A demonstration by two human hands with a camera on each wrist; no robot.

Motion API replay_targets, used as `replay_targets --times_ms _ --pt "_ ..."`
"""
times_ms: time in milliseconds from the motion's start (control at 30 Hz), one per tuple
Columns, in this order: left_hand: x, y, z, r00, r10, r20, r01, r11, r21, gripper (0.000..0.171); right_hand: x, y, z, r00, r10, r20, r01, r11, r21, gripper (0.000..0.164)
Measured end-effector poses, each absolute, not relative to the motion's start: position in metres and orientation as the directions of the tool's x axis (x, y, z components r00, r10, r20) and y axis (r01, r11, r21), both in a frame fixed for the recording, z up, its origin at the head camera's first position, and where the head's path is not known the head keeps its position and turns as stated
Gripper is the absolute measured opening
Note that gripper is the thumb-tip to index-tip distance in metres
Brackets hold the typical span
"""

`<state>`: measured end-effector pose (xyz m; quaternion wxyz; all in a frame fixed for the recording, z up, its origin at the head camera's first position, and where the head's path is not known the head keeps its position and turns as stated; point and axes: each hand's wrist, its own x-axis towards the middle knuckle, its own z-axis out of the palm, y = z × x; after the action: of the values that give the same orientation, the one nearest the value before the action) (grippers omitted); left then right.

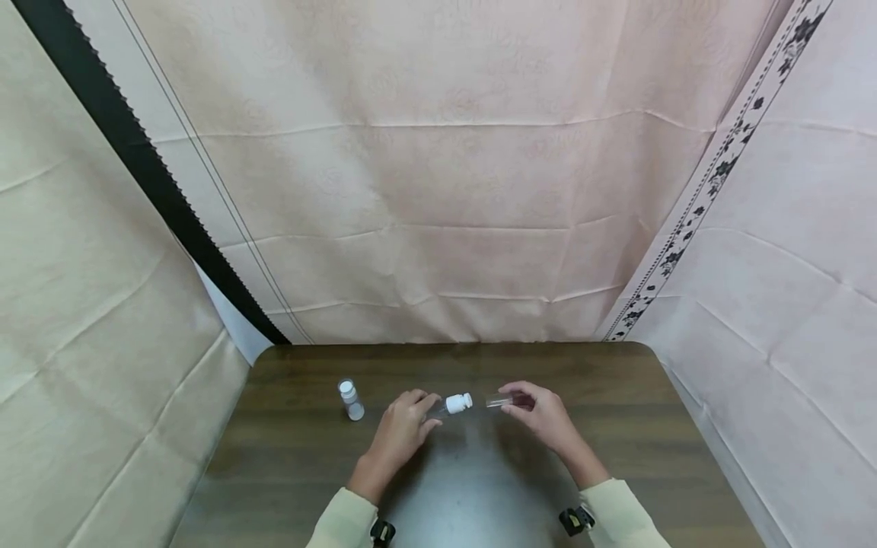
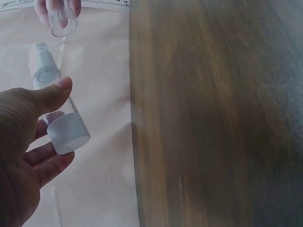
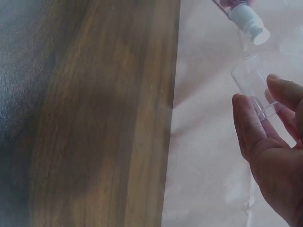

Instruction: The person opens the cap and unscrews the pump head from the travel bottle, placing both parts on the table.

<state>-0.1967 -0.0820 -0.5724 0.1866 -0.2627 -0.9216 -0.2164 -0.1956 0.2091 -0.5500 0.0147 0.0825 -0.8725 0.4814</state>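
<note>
the left hand (image 1: 400, 430) grips the pump bottle (image 1: 456, 404) by its body, likely to leave the nozzle (image 3: 261, 36) bare — right of that bottle, the right hand (image 1: 548, 418) pinches the clear cap (image 1: 499, 401) at its far end, perhaps to keep the near rim unblocked — a second bottle (image 1: 352, 399) stands to its left.

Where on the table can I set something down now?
The table is bare from the right hand to its right edge, and from the lone bottle to its left edge. Crowded: the middle, where the left hand holds a pump bottle near the clear cylinder in the right hand.
</note>
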Motion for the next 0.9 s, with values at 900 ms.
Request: replay_targets --times_ms 900 --pt "-0.2 -0.08 -0.572 -0.782 0.278 0.559 0.543 0.743 0.391 0.043 -0.239 0.182 -0.583 -0.966 -0.086 0.244 -0.234 0.695 -0.68 0.032"
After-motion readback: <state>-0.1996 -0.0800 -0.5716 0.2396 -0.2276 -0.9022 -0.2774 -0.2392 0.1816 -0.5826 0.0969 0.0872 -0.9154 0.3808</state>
